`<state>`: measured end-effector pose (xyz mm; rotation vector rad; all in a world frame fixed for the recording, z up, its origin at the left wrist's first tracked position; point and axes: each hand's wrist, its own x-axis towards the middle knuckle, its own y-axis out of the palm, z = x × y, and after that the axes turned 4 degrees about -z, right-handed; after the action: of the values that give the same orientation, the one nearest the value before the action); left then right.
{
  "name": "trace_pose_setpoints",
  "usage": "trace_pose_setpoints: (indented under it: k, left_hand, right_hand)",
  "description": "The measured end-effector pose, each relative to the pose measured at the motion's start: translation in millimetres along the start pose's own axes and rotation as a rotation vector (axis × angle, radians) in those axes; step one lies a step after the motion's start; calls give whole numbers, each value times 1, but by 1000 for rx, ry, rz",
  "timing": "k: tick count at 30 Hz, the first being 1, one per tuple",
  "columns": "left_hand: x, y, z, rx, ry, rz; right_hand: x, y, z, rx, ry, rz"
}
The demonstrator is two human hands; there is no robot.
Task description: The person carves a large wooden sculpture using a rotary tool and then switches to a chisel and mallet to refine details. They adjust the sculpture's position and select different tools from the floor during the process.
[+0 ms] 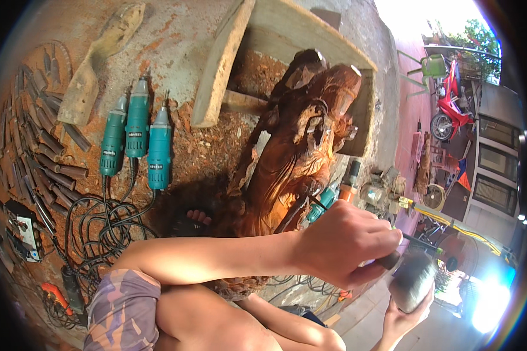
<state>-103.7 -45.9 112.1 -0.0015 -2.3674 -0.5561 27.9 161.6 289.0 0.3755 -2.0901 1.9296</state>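
A reddish-brown wood carving (287,158) leans with its far end in a rough wooden trough (310,32). My left forearm crosses in front of its near part. My left hand (351,243) is closed around a chisel (387,260); the handle's end sticks out below the fist, and the thin blade points toward the carving's side. Whether the tip touches the wood is hard to make out. Just right of the handle end, my right hand (409,313) grips a rounded greyish mallet (414,279), blurred by motion. Mallet and handle end appear close together.
Three teal power grinders (137,120) with tangled black cords (108,225) lie at left. Many chisels (41,140) fan out beyond them. Wood chips (199,146) cover the ground. An orange tool (348,187) sits right of the carving. A red motorbike (451,105) stands far right.
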Motion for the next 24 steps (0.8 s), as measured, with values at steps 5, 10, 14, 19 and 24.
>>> trace_pose_setpoints:
  k: [5, 10, 14, 19, 24]
  left_hand:
    - [-5, -11, 4, -66, -119, -60]
    - [-4, -46, 18, -713, -472, -518]
    - [-2, -66, 39, -868, -726, -660]
    - [-37, -45, 32, -679, -517, -861]
    - [-60, -26, 31, -673, -365, -613]
  right_hand:
    - [44, -14, 49, -372, -413, -85]
    - [90, -25, 79, -8, -333, 97]
    - [111, -21, 89, 122, -310, 169]
    - [127, -12, 95, 272, -386, 115]
    - [134, -8, 105, 291, -541, -24]
